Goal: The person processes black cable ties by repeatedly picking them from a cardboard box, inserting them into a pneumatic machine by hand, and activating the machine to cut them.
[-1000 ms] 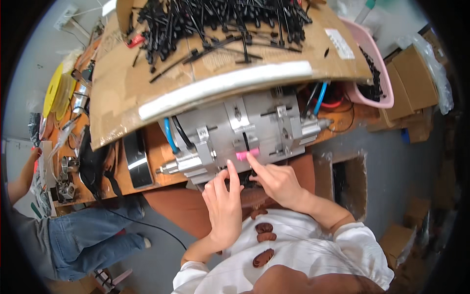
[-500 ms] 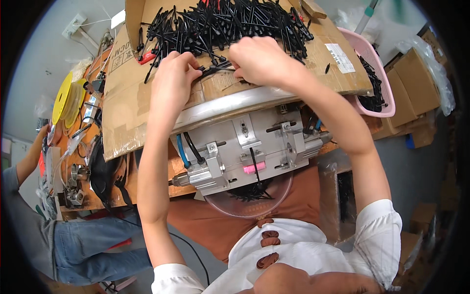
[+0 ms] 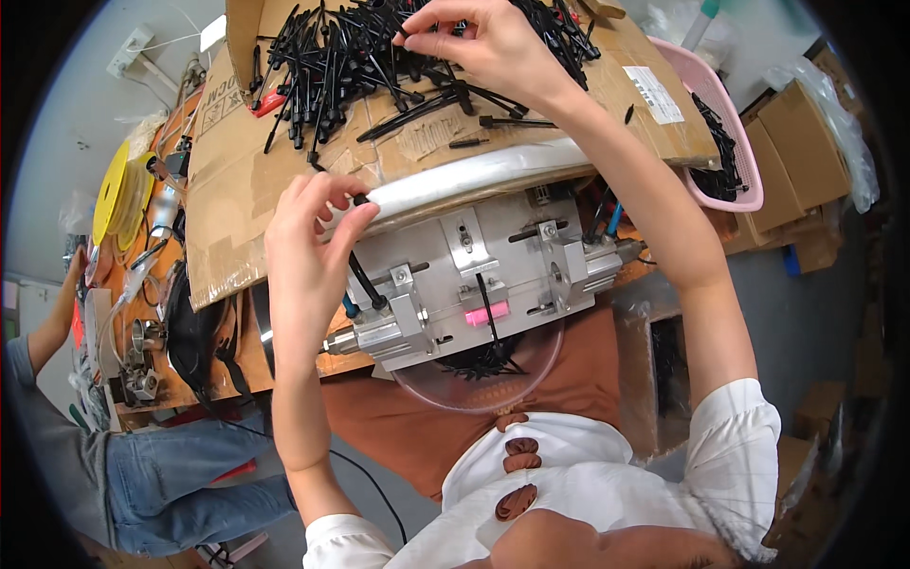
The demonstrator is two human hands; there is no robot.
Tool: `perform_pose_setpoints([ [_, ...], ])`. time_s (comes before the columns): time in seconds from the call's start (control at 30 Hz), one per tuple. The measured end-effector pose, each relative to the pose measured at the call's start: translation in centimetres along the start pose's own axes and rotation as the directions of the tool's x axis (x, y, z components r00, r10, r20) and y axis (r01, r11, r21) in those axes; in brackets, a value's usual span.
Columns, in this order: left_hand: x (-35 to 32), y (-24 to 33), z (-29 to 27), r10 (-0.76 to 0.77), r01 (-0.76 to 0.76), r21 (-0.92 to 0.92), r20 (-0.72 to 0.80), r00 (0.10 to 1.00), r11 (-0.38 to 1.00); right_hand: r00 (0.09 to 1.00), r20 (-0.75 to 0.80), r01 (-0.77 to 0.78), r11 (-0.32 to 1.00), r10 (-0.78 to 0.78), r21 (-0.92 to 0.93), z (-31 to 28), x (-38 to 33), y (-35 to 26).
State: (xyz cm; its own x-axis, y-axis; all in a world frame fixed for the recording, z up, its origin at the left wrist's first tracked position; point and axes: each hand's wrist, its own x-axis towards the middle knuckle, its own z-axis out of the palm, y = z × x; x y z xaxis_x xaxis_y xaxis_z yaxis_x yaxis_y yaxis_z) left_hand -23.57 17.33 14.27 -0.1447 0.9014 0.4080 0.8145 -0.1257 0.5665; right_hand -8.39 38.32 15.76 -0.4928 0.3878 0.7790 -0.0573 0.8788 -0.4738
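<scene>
The thin black rod (image 3: 365, 275) runs slantwise, its upper end pinched in the grip of the left hand (image 3: 313, 237) and its lower end pointing down and to the right, into the clamp block of the grey metal fixture (image 3: 474, 275) just below that grip. So the rod's long axis already lies toward the fixture, and the left hand is much the nearer one. The right hand (image 3: 483, 43) is well apart, up and to the right, its fingertips closed on one piece in the heap of black rods (image 3: 332, 66) spread over the cardboard sheet (image 3: 227, 237), which overhangs the fixture on the table (image 3: 237, 351).
</scene>
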Motion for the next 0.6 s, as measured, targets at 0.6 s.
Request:
perform_pose_setpoints([
  [0.6, 0.0, -1.1, -3.6, -0.236, 0.137, -0.897, 0.038, 0.971, 0.420, 0.746, 0.207, -0.629, 0.567, 0.633, 0.532, -6.7, -3.5, -6.0],
])
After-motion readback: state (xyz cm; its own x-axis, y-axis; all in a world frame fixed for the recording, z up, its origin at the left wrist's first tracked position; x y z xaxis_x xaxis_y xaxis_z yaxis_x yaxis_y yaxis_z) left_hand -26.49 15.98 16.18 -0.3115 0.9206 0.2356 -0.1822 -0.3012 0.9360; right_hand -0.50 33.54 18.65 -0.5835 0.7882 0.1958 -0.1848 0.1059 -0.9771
